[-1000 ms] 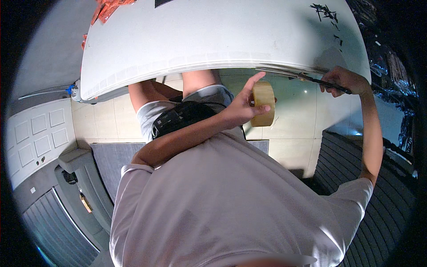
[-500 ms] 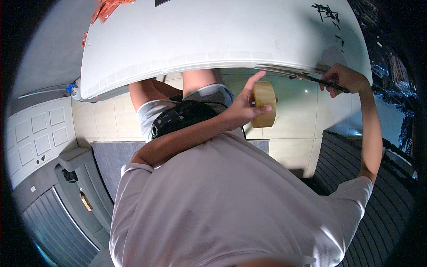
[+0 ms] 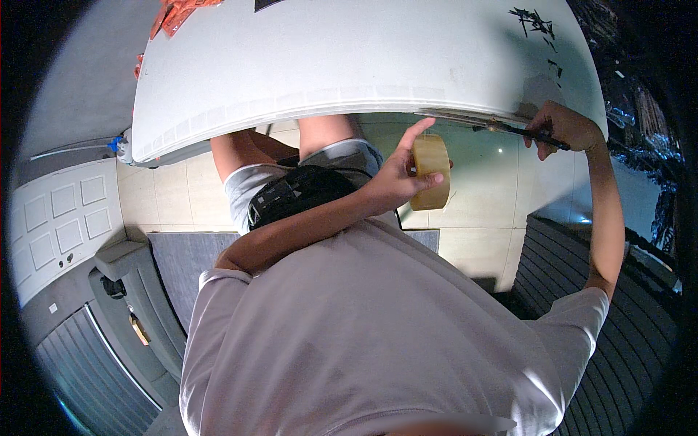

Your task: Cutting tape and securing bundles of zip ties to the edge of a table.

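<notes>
My left hand [image 3: 398,178] is closed round a wide roll of yellowish clear packing tape [image 3: 430,173], thumb on its near side. The index finger points up toward the table edge, near the scissor tips; whether a strip of tape runs there is hard to see. Out to the right, my right hand [image 3: 563,128] grips the black handles of a pair of scissors [image 3: 502,126]. Their long blades lie along the front edge of the white table [image 3: 349,58], pointing left. Pale, see-through pieces [image 3: 349,96] line that edge in a row.
Small dark scraps [image 3: 536,22] lie at the table's far right, orange packets [image 3: 174,14] at its far left. Below the edge are my legs and a black bag [image 3: 302,190] on my lap. A dark ribbed surface [image 3: 596,312] stands to the right, a grey sofa [image 3: 138,305] to the left.
Both hands keep almost the same place. The tape roll has shifted very slightly left and down; the scissors are turned a little at the table edge.
</notes>
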`<state>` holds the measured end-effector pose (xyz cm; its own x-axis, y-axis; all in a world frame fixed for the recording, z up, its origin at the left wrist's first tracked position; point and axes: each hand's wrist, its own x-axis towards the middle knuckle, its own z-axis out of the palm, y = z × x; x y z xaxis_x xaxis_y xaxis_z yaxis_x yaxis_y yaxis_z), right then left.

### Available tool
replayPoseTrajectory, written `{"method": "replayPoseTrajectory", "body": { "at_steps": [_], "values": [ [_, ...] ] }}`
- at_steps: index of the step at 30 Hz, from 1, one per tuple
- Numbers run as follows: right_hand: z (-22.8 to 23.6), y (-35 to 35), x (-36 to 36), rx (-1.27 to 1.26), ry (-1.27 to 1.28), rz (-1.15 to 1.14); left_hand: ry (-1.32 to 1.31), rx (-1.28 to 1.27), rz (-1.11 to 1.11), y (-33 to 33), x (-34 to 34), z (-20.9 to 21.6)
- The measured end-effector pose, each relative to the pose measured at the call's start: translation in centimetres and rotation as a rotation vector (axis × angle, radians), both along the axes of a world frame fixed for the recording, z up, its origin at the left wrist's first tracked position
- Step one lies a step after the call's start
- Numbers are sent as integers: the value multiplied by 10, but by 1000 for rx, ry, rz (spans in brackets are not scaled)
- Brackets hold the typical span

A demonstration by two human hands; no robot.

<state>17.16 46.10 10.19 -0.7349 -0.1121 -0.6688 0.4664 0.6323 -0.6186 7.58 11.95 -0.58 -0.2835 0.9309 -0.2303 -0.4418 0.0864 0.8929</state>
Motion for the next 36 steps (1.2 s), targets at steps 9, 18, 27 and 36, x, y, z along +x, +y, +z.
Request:
{"method": "replayPoseTrajectory", "body": {
  "at_steps": [9,18,27,36],
  "values": [
    [5,6,0,84,-9,138,-1,-1,-53,-13,6,-7],
    [27,70,19,491,402,-42,-26,30,-91,-13,11,2],
    [-24,16,-16,950,994,-52,-65,71,-98,-1,9,11],
    [-37,-128,1,-24,631,-382,-2,154,-155,3,10,19]
  ]
}}
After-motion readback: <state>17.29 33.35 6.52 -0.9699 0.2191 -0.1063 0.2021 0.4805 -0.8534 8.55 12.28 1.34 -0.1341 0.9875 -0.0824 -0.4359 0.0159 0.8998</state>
